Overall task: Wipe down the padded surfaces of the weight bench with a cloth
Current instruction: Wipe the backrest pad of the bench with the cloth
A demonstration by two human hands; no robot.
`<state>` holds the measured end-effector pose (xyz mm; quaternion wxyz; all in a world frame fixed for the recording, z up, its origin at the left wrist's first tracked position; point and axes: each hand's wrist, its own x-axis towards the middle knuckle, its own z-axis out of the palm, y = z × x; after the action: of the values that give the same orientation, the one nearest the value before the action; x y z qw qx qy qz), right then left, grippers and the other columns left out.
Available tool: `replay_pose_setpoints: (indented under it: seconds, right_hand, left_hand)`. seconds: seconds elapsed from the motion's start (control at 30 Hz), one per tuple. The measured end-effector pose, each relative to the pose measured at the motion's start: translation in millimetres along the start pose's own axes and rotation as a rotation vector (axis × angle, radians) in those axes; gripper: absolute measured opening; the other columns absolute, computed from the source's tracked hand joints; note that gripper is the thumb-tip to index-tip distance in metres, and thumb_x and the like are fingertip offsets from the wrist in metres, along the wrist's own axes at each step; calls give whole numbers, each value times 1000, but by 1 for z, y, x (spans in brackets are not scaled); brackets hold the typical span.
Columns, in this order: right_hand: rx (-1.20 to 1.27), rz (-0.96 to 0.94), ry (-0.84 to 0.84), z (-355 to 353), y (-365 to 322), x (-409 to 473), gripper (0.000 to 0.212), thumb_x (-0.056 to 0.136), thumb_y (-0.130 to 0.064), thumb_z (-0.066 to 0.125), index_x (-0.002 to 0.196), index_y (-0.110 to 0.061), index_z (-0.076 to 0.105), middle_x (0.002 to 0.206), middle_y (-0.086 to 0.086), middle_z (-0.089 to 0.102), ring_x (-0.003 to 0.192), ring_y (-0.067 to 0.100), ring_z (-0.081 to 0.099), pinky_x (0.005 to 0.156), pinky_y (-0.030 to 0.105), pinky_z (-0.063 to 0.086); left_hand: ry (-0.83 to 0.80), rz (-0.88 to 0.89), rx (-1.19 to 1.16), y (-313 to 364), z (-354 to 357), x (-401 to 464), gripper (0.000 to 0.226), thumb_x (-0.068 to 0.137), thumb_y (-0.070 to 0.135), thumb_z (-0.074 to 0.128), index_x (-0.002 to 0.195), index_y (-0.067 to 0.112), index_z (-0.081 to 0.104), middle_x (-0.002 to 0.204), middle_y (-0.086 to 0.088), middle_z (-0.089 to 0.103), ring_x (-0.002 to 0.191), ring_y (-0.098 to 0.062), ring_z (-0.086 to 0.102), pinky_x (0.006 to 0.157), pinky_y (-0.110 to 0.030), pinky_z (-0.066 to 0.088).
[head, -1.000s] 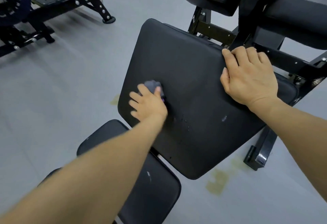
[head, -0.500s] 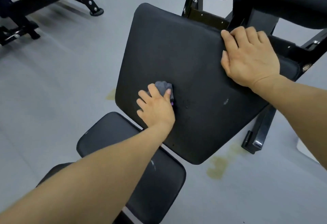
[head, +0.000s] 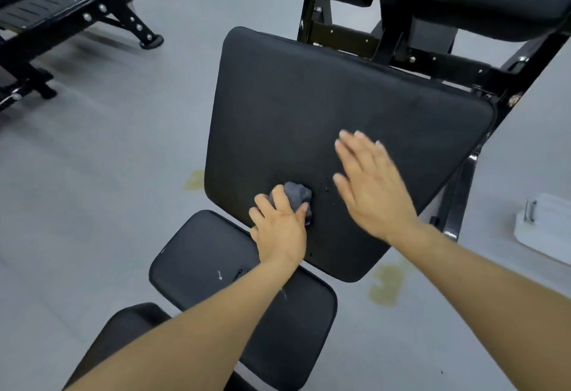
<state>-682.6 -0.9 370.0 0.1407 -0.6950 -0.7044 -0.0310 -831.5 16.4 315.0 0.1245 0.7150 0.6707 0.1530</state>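
Left hand [head: 279, 230] grips bunched cloth [head: 297, 194], pressed on lower centre of back pad [head: 309, 106]. Right hand [head: 370, 186], fingers straight and spread, blurred over pad centre-right. Step: wiping back pad. Next likely: strokes toward upper pad, then seat pad [head: 210, 254] at bottom.

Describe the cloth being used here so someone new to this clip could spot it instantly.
Start at the large black back pad tilted in the middle of the view. Near its lower edge, the left hand presses a small bunched cloth against the padding. It is the only grey, wrinkled thing on the smooth black pad, poking out past the fingertips, left of the blurred open right hand.
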Motion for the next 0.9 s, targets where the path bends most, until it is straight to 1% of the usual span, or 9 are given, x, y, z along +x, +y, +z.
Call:
replay_pose_setpoints:
  seconds: [0.1,0.17,0.27,0.37,0.47,0.57,0.63,0.77,0.9]
  right_hand:
    - [102,-91,-80,8,-32,-11,47,93,-24,39,134,-5,46,139,6,45,126,22,40,105,35,37]
    - [171,-52,-141,11,-52,-11,39,91,-14,48,129,-9,50,129,3,49,115,21,46,93,30,45]
    - [272,47,-225,15,-76,-11,29,92,-10,46,120,-10,50,119,3,46,101,21,50,77,29,46]
    - [325,148,-180,21,-88,-19,27,93,-12,46,119,-11,49,120,3,43,95,19,53,71,24,41]
    - [303,171,-106,33,-102,-33,47,90,-24,54,133,-9,43,130,4,40,109,19,49,76,24,46]
    - [256,192,-92,48,-117,-43,70,87,-34,59,144,-8,29,143,9,31,128,24,36,85,30,49]
    - [198,211,-63,58,-123,-43,76,85,-36,61,145,-5,28,145,14,31,131,29,34,86,33,50]
    - [57,206,2,74,-129,-36,79,78,-39,67,140,0,36,138,23,40,123,37,42,88,40,53]
    - [25,75,-19,86,-122,-36,66,76,-21,66,138,-20,43,142,25,29,129,39,29,88,44,52]
  left_hand:
    - [-176,86,60,-11,-12,3,59,89,45,53,135,15,30,124,-13,36,107,-31,41,79,-43,45]
    - [-241,132,-6,-19,-22,5,59,91,42,50,139,18,24,128,-9,29,113,-27,34,88,-38,40]
    - [-310,147,-227,-32,-32,3,64,84,26,63,136,19,26,128,-7,28,112,-23,33,93,-33,37]
    - [-372,71,-576,-51,-32,4,75,74,16,73,133,18,27,126,-6,31,114,-20,36,92,-30,41]
    - [-499,43,-789,-69,-37,5,76,72,10,76,130,23,28,128,-3,35,111,-16,48,72,-17,50]
    - [-578,96,-839,-91,-42,3,69,76,3,71,129,22,32,129,6,40,117,-4,44,84,-8,44]
    - [-464,104,-691,-110,-44,2,55,81,2,63,127,21,40,128,8,43,120,-6,42,90,-10,37]
    - [-126,8,-173,-150,-42,7,30,91,18,52,120,17,51,125,-2,43,113,-22,38,92,-30,33]
    - [-29,7,-115,-165,-29,16,27,93,27,51,116,13,53,119,-8,45,106,-27,40,91,-36,34]
